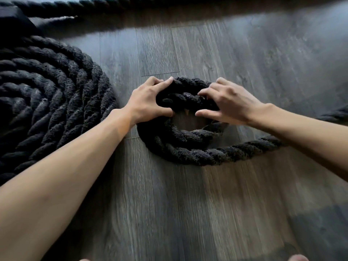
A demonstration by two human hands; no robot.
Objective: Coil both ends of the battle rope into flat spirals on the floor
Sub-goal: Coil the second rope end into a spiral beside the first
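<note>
A thick black twisted battle rope lies on the wooden floor (244, 59). At the left, one end forms a large flat spiral (47, 102) of several turns. In the middle, the other end makes a small loose coil (188, 147) with a bare gap of floor at its centre. My left hand (148, 100) grips the coil's far left side. My right hand (227, 102) pinches the rope at the coil's far right, fingers curled over a strand. The rope's tail (263, 144) runs off to the right under my right forearm.
Another stretch of the black rope (94, 6) runs along the top edge, with a dark object (11, 17) at the top left corner. Toes show at the bottom edge (297, 258). Bare wooden planks lie in front of and to the right of the coil.
</note>
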